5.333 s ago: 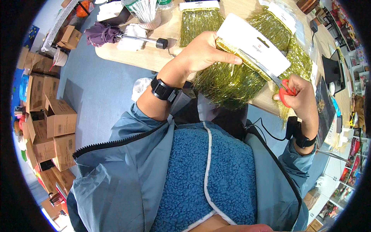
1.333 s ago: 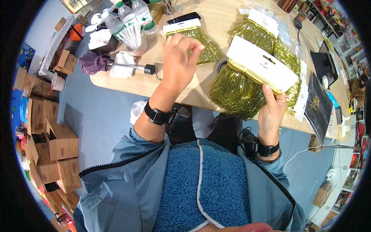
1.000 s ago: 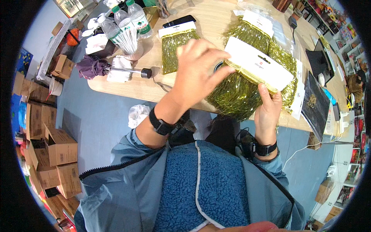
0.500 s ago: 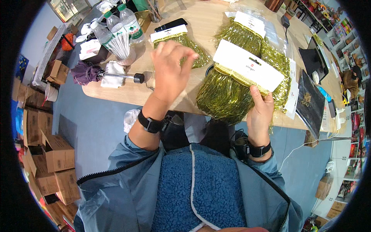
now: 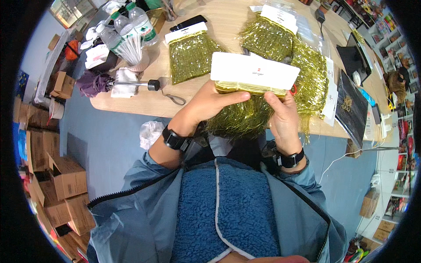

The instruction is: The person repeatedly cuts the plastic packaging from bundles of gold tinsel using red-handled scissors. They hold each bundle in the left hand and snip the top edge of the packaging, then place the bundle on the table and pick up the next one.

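Note:
My left hand point(image 5: 210, 101) and my right hand point(image 5: 283, 111) both grip a bundle of gold-green tinsel fringe point(image 5: 237, 122) by its banded top edge, just beneath a white header card point(image 5: 254, 68). My thumbs lie across the band from either side, and the strands hang between my hands. A red scissor handle point(image 5: 293, 90) peeks out just right of the card, behind the bundle. More carded fringe bundles lie beyond: one at the left point(image 5: 190, 57), one at the back point(image 5: 265, 39) and shimmering ones on the right point(image 5: 309, 81).
The wooden table point(image 5: 118, 105) holds an umbrella point(image 5: 94, 83), bottles point(image 5: 142, 26), white sticks in a cup point(image 5: 131, 50), a phone point(image 5: 184, 24), a black screen point(image 5: 351, 55) and a dark mat point(image 5: 353, 114). Cardboard boxes point(image 5: 66, 179) stand at the left; a plastic bag point(image 5: 149, 133) lies on the floor.
My right hand held scissors earlier and now grips the bundle. My raised left hand has come down onto the bundle's band. The bundle has moved left and sits more level.

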